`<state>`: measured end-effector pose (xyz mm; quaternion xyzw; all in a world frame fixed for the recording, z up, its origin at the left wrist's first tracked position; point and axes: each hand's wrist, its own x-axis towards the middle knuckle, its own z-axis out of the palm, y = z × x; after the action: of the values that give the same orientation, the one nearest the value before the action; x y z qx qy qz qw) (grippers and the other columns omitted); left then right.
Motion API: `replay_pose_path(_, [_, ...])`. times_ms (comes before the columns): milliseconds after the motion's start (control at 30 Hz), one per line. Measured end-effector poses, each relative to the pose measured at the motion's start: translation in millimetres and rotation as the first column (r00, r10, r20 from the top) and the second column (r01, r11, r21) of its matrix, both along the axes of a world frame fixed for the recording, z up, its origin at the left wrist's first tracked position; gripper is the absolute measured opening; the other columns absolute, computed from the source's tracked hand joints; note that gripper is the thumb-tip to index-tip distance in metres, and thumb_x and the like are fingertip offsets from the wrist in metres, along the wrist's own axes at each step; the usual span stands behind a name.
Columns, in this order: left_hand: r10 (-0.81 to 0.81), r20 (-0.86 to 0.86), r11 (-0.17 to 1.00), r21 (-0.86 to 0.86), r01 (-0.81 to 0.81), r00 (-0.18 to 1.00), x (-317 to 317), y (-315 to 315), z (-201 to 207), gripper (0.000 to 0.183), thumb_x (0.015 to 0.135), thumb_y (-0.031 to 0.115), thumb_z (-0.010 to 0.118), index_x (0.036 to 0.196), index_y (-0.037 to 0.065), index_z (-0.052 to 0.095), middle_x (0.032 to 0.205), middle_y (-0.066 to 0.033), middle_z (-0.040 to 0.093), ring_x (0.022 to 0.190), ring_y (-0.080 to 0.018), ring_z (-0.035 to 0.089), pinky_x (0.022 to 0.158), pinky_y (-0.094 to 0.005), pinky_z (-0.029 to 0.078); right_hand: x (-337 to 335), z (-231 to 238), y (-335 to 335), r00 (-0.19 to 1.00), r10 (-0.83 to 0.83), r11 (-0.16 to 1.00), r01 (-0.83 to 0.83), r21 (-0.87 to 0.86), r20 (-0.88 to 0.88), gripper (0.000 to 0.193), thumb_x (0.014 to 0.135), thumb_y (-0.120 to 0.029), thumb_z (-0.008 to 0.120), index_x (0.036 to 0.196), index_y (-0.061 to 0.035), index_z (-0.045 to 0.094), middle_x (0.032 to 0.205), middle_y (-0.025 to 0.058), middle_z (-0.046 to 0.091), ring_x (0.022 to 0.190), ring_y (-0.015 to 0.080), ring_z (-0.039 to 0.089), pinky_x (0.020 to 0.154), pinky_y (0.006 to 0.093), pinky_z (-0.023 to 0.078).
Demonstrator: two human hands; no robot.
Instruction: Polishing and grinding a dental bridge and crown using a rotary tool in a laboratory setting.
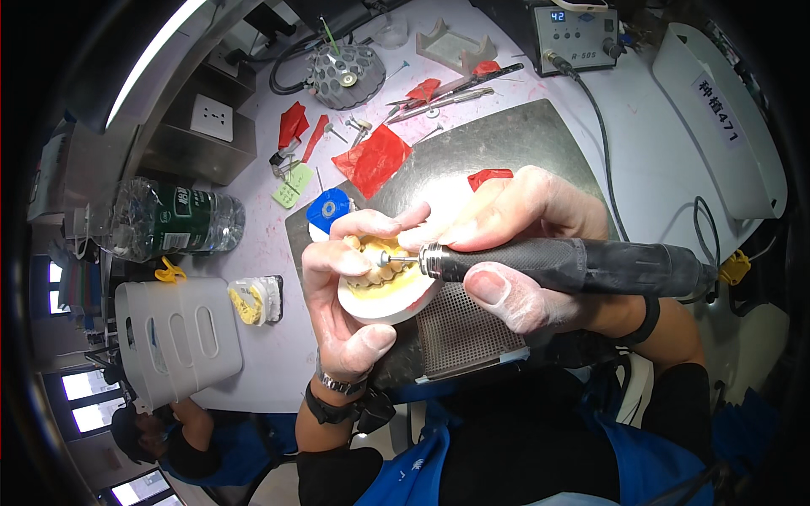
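Observation:
My left hand (pixel 333 287) is wrapped round a dental model (pixel 396 305) with a white base and yellowish teeth, holding it tilted toward me. In my right hand (pixel 540 253) is a black rotary handpiece (pixel 548 263), lying nearly level with its tip to the left. The small grey bur (pixel 384 258) on its thin shank is at the model's teeth, next to my left fingertips; whether it touches them I cannot tell. White dust covers the fingers of both hands. Below the model, a perforated metal grille (pixel 464 333) shows.
Red wax sheets (pixel 371 160), a bur holder (pixel 346 76) and a blue disc (pixel 329 210) lie beyond my hands. A control box (pixel 576 38) stands far right, its cable running down. At left are a bottle (pixel 177 219), a plastic basket (pixel 179 337) and another dental model (pixel 256 301). A person sits lower left.

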<state>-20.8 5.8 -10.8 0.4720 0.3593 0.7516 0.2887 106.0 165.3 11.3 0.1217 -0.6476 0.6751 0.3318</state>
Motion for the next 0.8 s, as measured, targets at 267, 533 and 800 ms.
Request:
replay_pose_path(267, [0.012,-0.007,1.0,0.004,-0.012,1.0,0.1,0.2,-0.6,0.049,0.074,0.022,0.074,0.111,0.011,0.044,0.122,-0.0198,0.041,0.125,-0.0489,0.04,0.102,-0.0543,0.04,0.6,-0.3,2.0,1.0,-0.004,1.0,0.004,0.027,-0.021,0.023,0.082,-0.009,0.07,0.096,-0.0007,0.055,0.091,0.0146,0.065,0.083,0.0163,0.064,0.078,0.0297,0.052])
replay_pose_path(533, [-0.018,-0.009,1.0,-0.009,0.018,1.0,0.9,-2.0,4.0,0.049,0.075,0.02,0.072,0.113,0.011,0.042,0.123,-0.0209,0.039,0.126,-0.0493,0.04,0.101,-0.0538,0.042,3.7,8.6,1.3,0.994,0.027,0.996,-0.018,-0.089,0.103,0.023,0.081,-0.014,0.069,0.095,0.0,0.056,0.093,0.0174,0.065,0.089,0.0176,0.064,0.082,0.0321,0.052])
replay_pose_path(800, [-0.058,0.009,0.998,0.008,0.058,0.998,0.2,-1.9,0.6,0.05,0.076,0.018,0.071,0.115,0.01,0.04,0.125,-0.0233,0.037,0.126,-0.0454,0.042,0.099,-0.0488,0.045,-1.7,16.7,9.4,0.934,0.171,0.924,-0.041,-0.38,0.314,0.018,0.076,-0.012,0.064,0.088,0.0014,0.059,0.091,0.0147,0.066,0.083,0.0165,0.064,0.077,0.0307,0.052])
